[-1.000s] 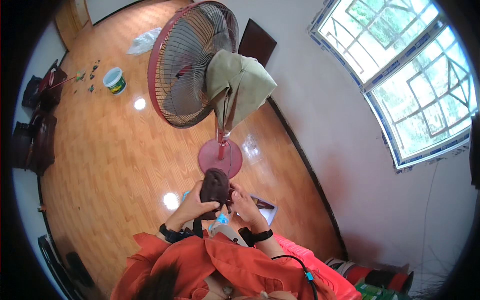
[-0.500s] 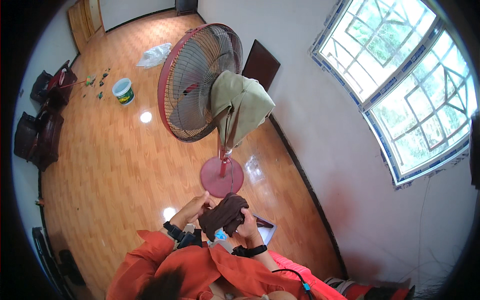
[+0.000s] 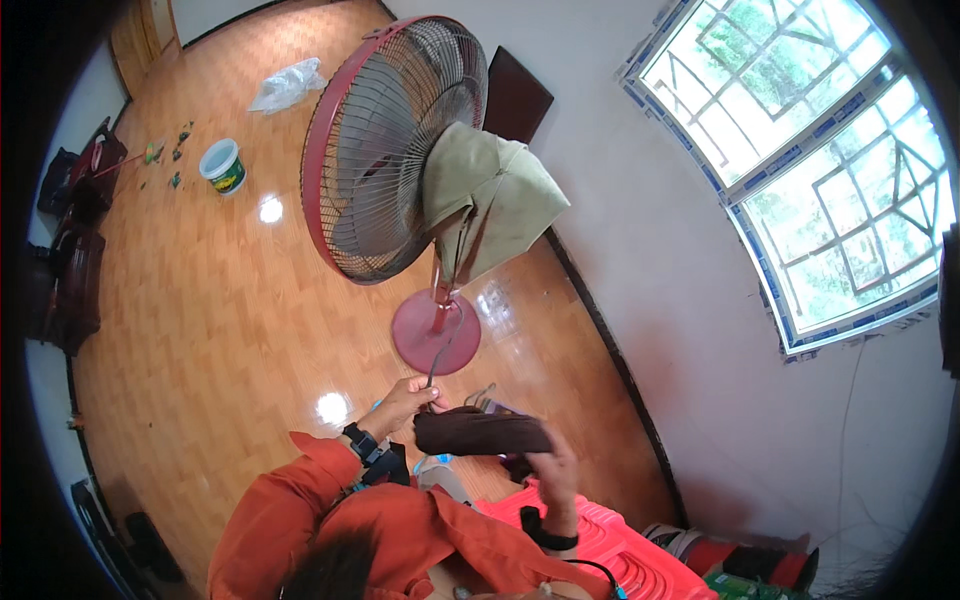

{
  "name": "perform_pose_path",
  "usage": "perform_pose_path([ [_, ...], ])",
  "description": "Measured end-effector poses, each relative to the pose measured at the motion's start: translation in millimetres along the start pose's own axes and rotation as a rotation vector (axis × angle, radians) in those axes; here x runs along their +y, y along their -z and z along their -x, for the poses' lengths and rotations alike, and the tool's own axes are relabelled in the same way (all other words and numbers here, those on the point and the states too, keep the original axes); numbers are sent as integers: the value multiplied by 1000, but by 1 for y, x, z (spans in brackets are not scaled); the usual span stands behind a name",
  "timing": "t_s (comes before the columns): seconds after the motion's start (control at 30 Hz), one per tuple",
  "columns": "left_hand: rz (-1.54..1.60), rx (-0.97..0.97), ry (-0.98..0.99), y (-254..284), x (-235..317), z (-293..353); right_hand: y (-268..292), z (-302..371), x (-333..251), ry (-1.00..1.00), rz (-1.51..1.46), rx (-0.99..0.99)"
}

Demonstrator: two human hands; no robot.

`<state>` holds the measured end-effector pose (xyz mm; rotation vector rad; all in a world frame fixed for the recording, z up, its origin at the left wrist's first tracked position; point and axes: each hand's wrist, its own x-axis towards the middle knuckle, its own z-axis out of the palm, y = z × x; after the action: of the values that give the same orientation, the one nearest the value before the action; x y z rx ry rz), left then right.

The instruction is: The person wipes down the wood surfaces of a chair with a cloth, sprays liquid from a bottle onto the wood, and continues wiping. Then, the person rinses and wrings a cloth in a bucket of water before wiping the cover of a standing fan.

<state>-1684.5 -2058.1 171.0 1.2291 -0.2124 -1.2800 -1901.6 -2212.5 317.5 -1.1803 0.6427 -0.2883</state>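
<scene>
Brown cloth [image 3: 482, 433], soft and folded into a thick oblong, is stretched between two hands above the glossy wooden floor [image 3: 200, 330]: the left hand [image 3: 405, 402] pinches one end and the right hand [image 3: 552, 470] clasps the other. Beyond stands one red pedestal fan [image 3: 390, 150] with a round wire grille, one olive fabric cover [image 3: 495, 200] draped over its motor.

Bright daylight from the window [image 3: 810, 170]; glare spots on floor [image 3: 200, 330]; fisheye-bent edges

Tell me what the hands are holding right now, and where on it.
Both hold a dark brown folded cloth: the left hand pinches its left end, the right hand grips its right end from below.
</scene>
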Motion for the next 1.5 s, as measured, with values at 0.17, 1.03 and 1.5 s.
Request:
perform_pose_path([
  [0.17, -74, -1, 145, 13, -9, 14, 38, -14, 8, 168, -21, 344],
  [1.03, -302, -389, 345, 58, -100, 7, -33, -362, 214, -360, 247, -17],
  [1.5, -438, -77, 143, 81, -70, -14, -43, -175, 190, -355, 197, 28],
])
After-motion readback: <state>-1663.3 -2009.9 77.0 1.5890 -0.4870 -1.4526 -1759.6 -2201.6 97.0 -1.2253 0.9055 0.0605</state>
